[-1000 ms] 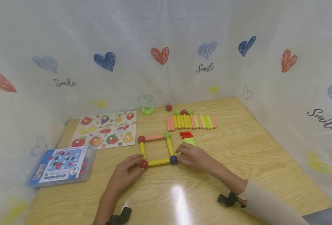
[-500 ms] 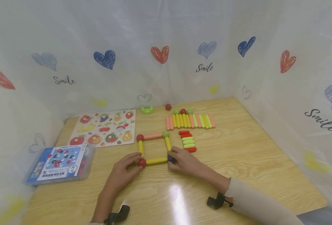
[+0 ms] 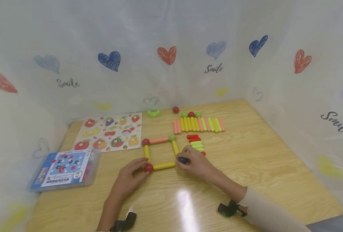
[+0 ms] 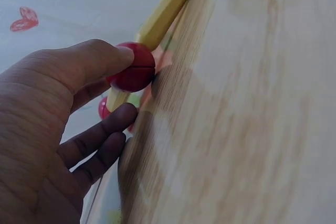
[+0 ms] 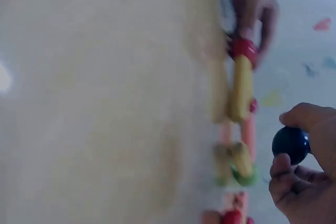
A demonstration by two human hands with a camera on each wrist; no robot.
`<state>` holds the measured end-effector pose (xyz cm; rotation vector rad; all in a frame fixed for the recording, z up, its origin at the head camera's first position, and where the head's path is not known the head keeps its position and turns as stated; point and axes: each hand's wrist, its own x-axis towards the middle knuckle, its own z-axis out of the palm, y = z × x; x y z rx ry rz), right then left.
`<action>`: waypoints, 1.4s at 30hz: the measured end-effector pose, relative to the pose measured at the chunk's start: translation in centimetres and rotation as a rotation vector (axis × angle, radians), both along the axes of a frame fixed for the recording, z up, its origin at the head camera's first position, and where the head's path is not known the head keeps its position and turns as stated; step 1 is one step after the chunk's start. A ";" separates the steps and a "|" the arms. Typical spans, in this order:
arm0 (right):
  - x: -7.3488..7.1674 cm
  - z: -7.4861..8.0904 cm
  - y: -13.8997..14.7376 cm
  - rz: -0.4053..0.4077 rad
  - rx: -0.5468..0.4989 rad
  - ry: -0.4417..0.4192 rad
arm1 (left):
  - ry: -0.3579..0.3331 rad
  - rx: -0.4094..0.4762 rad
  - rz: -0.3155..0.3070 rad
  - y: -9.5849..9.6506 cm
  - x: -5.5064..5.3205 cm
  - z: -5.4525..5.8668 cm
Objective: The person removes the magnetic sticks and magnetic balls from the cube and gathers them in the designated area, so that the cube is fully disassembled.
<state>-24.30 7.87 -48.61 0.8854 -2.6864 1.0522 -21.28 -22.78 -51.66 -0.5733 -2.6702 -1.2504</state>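
Note:
In the head view, yellow rods and a pink rod outline a four-sided frame on the table. A dark red ball and a green ball mark its far corners. My left hand pinches the red ball at the near left corner, thumb on its top in the left wrist view. Between right thumb and fingers I hold a blue ball. This right hand is at the near right corner, the ball apart from the front yellow rod's end.
Behind the frame lies a row of pink, yellow and green rods, with several balls beyond. Short red and green rods lie close by my right hand. At left are a fruit puzzle board and a plastic case.
My right hand has come in from the right, taken hold of the blue ball and drawn it off the rod ends. The left hand has stayed at the red ball.

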 end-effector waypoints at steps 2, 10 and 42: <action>-1.5 1.2 0.9 0.035 -0.034 -0.003 | 0.001 0.000 0.010 0.0 -0.1 0.1; -9.7 4.6 2.9 -0.007 0.034 0.036 | -0.046 0.011 0.006 0.2 -0.2 0.2; -21.4 2.5 -0.4 -0.142 0.294 0.004 | -0.072 -0.030 0.039 0.6 0.0 0.5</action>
